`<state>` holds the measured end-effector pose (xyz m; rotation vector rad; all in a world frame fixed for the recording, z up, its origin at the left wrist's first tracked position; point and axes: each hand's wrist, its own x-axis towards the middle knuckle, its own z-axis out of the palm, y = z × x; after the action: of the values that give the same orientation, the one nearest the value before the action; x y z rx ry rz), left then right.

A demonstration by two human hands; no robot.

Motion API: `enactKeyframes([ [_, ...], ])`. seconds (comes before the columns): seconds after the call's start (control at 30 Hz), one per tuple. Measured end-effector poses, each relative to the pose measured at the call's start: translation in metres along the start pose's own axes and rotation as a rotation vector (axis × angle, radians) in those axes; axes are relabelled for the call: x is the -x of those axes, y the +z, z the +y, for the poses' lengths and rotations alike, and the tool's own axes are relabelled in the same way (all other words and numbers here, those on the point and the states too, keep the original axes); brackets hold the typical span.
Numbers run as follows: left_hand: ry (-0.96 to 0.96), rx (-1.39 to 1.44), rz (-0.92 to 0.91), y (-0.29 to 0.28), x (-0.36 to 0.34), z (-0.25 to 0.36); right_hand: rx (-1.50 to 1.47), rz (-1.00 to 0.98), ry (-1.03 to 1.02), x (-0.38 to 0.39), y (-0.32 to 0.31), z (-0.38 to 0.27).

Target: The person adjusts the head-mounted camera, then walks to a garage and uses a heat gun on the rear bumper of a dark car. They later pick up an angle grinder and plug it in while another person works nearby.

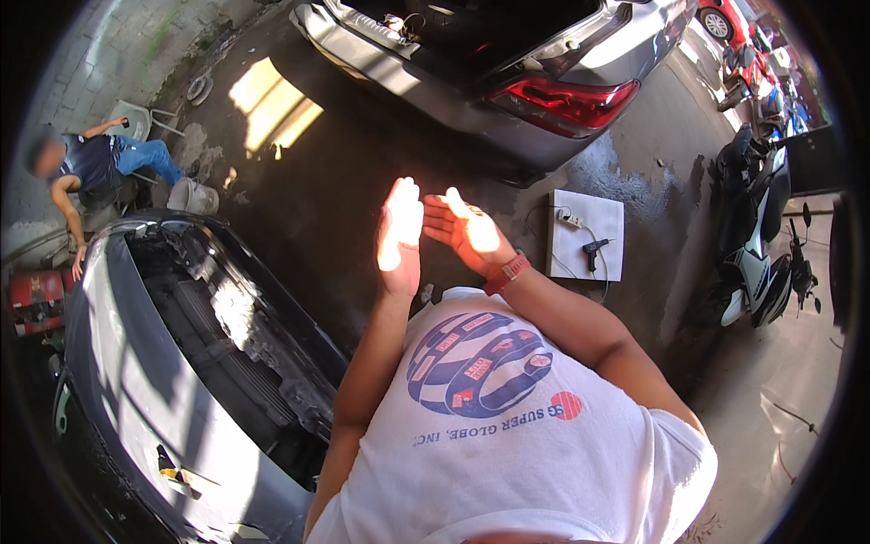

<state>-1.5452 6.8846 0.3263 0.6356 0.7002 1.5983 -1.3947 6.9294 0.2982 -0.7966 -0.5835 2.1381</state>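
Observation:
My left hand (400,234) is raised in front of my chest with the fingers straight and together, palm facing right. My right hand (462,228) is beside it, palm up and fingers spread, nearly touching the left hand's fingertips. Neither hand holds anything. A red band (509,271) circles my right wrist. Sunlight falls on both hands. Below them is my white shirt with a blue and red print (480,363).
A dark car with its front bumper off (217,335) stands at my left. A grey car with an open boot (507,72) is ahead. A white board (587,236) with a glue gun and power strip lies on the floor. A person (91,172) crouches far left. Motorcycles (757,236) are parked right.

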Motion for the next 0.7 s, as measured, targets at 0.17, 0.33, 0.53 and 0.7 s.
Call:
enactKeyframes([
  [0.17, 0.179, -1.142, -0.115, -0.01, 0.0, 0.021, -0.419, -0.006, 0.131, -0.051, 0.06, 0.033],
  [0.33, 0.133, -1.121, -0.153, -0.022, -0.036, 0.028, -0.462, 0.028, 0.169, -0.098, 0.07, 0.036],
  [0.53, 0.213, -1.287, -0.055, -0.055, -0.123, 0.035, -0.256, 0.137, 0.339, -0.205, 0.052, 0.01],
  [0.7, -0.114, -1.24, 0.283, -0.134, -0.206, 0.034, -0.154, 0.247, 0.351, -0.318, 0.021, -0.043],
])
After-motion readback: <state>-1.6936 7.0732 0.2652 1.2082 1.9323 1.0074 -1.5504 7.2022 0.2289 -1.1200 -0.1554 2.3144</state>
